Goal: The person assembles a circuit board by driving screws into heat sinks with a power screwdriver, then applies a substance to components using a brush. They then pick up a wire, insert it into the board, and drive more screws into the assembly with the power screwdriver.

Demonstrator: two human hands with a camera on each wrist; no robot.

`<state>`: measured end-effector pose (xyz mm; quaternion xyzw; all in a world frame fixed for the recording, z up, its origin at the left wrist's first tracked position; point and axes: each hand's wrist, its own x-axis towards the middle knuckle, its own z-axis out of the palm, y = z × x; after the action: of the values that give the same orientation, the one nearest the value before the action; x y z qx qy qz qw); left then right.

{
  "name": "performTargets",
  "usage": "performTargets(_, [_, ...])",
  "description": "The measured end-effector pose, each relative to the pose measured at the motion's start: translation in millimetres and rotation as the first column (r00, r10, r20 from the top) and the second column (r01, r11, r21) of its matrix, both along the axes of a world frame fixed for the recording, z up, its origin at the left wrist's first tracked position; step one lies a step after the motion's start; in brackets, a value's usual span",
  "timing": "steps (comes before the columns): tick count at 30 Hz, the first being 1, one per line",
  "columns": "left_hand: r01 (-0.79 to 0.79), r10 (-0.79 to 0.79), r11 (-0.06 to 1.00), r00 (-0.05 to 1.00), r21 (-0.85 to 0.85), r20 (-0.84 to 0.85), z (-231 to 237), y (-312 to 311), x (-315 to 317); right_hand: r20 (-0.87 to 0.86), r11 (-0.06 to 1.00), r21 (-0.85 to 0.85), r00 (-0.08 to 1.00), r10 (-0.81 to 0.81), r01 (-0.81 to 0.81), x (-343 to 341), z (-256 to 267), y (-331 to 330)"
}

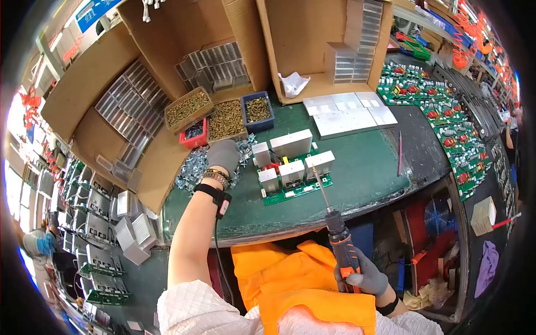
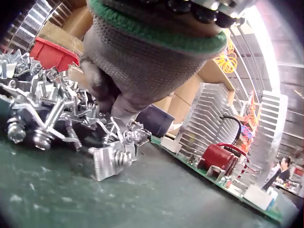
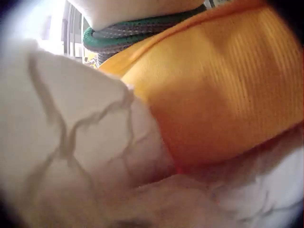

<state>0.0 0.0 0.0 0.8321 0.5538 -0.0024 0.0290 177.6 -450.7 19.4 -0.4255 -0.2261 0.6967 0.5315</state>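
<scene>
My gloved left hand (image 1: 223, 155) reaches down into a loose pile of metal clips with screws (image 1: 192, 167). In the left wrist view its fingers (image 2: 102, 88) bend into the clips (image 2: 57, 107), fingertips right at a few of them; I cannot tell whether they pinch one. My gloved right hand (image 1: 368, 276) grips a power screwdriver (image 1: 341, 240) with a long thin bit, pointing up and away over the table edge. Between the hands lies a green circuit board (image 1: 307, 187) with several silver heatsinks (image 1: 291, 144) standing on it. Cloth fills the right wrist view.
Behind the clips stand bins of brass screws (image 1: 228, 120), a red bin (image 1: 194, 134) and a blue bin (image 1: 258, 111). Cardboard boxes (image 1: 195, 28) with heatsinks line the back. Flat metal plates (image 1: 349, 114) lie back right, a red pen-like stick (image 1: 400, 153) nearer. More boards (image 1: 446, 123) cover the far right.
</scene>
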Motion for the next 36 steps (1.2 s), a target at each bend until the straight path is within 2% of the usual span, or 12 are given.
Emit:
performTargets(3, [0.003,0.014,0.995,0.987,-0.104,0.161,20,-23,-6,0.009,0.998,-0.058,1.0,0.018,-0.018,-1,4,-3])
performTargets(5, [0.121,-0.112,0.992,0.73,0.034,0.674,30,-42,-14,0.253,0.996,-0.041,0.963,0.091,-0.083,-3,2,3])
performTargets(6, [0.134,-0.121,0.99,0.73,0.033,0.673,41,-57,-15,0.183,0.99,-0.098,0.976,0.118,-0.102,-2,10,7])
performTargets(8, [0.272,0.18,0.912,0.407,-0.307,0.895,63,-102,-16,0.257,0.98,-0.117,0.949,0.184,-0.159,-2,8,11])
performTargets(9, [0.276,0.183,0.907,0.418,-0.317,0.89,66,-123,-18,0.337,0.964,-0.124,0.904,0.262,-0.233,-4,7,14])
performTargets(11, [0.409,0.398,0.802,0.177,-0.435,0.9,67,-159,-21,0.373,0.963,-0.125,0.888,0.27,-0.241,-12,13,22])
performTargets(14, [0.442,0.411,0.823,-0.029,-0.357,0.911,51,-178,-23,0.514,0.912,-0.197,0.754,0.409,-0.36,-18,18,33])
performTargets(22, [0.272,0.245,0.93,0.042,-0.247,0.969,31,-191,-32,0.506,0.916,-0.208,0.763,0.402,-0.344,-28,16,32])
performTargets(27, [0.161,-0.08,0.986,0.204,0.047,0.976,12,-191,-37,0.479,0.922,-0.223,0.789,0.386,-0.316,-35,21,32])
performTargets(31, [0.284,-0.191,0.953,0.286,0.107,0.939,5,-187,-41,0.419,0.932,-0.223,0.836,0.355,-0.285,-33,11,26])
performTargets(33, [0.265,-0.438,0.899,0.561,0.348,0.703,15,-177,-41,0.472,0.954,-0.224,0.834,0.287,-0.201,-32,5,23])
performTargets(36, [0.381,-0.51,0.86,0.642,0.339,0.573,20,-164,-27,0.471,0.95,-0.267,0.838,0.276,-0.164,-34,-4,25])
